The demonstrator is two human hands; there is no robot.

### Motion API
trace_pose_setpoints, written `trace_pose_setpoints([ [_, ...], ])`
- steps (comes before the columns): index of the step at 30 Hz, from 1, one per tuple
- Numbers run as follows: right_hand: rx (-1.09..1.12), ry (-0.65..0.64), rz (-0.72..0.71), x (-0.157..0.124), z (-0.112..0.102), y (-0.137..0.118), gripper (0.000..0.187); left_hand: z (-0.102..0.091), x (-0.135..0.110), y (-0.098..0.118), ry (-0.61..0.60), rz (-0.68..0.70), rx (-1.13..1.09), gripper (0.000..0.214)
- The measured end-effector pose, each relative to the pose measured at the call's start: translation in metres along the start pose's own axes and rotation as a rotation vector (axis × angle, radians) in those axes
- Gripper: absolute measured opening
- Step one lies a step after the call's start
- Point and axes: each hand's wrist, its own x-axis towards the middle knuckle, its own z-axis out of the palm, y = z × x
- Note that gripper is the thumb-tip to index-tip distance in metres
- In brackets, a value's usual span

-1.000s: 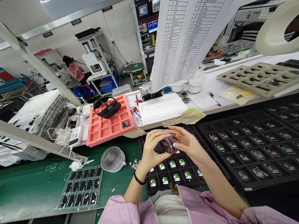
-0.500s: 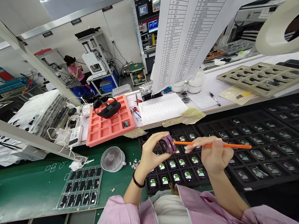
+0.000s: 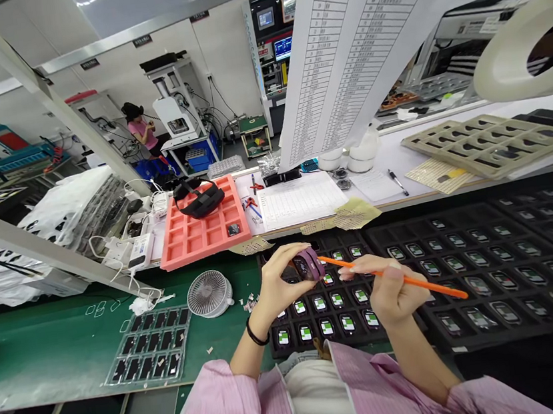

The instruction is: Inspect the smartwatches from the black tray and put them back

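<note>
My left hand (image 3: pixel 281 279) grips a small purple watch-like case (image 3: pixel 312 264) between thumb and fingers, tilted on edge over the black tray. In my right hand (image 3: pixel 391 285) is a thin orange stick (image 3: pixel 432 286), pinched near its middle like a pen. The stick's left tip meets or nearly touches the case's right side; its exact contact cannot be made out. Under both hands lies a black foam tray (image 3: pixel 294 351) of square devices with lit white and green screens (image 3: pixel 347 323).
More black trays (image 3: pixel 439 343) of devices extend right. Left are a small fan (image 3: pixel 209 294) and a clear tray of black pieces (image 3: pixel 147 347). A pink tray (image 3: pixel 195 244) with a black headset (image 3: pixel 200 199) sits on the shelf. Paper sheets (image 3: pixel 352 43) hang above; a person (image 3: pixel 142 131) sits far back.
The orange stick has tilted more steeply, its right end lower and its left tip slightly higher. My right hand has shifted slightly left; my left hand keeps hold of the case.
</note>
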Motion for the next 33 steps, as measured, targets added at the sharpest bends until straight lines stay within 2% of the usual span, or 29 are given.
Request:
trace_pose_setpoints([
  [3,-0.037,0.032,-0.121,0.004,0.007,-0.006,0.031,0.0,0.001,0.0,-0.016,-0.03,0.003,0.048],
  [9,0.089,-0.007,-0.099,0.008,0.017,-0.013,0.034,-0.001,0.003,0.003,-0.026,-0.006,-0.019,0.047],
  [16,0.151,-0.032,-0.166,0.009,0.016,-0.012,0.032,0.0,0.004,0.004,-0.022,0.042,0.008,0.048],
  [26,-0.016,-0.073,-0.251,0.011,0.015,-0.014,0.031,0.001,0.004,0.005,-0.062,0.018,0.025,0.047],
  [28,0.055,-0.012,-0.256,0.011,0.015,-0.012,0.033,-0.001,0.005,0.006,-0.079,0.008,0.026,0.047],
  [30,0.16,0.123,-0.267,0.011,0.016,-0.007,0.034,-0.003,0.007,0.007,-0.081,0.001,0.041,0.047],
  [32,0.182,0.206,-0.186,0.011,0.019,-0.001,0.031,-0.005,0.009,0.008,-0.059,-0.013,0.081,0.047],
  [33,0.165,0.194,-0.099,0.01,0.022,0.002,0.027,-0.006,0.011,0.008,-0.052,-0.023,0.106,0.047],
])
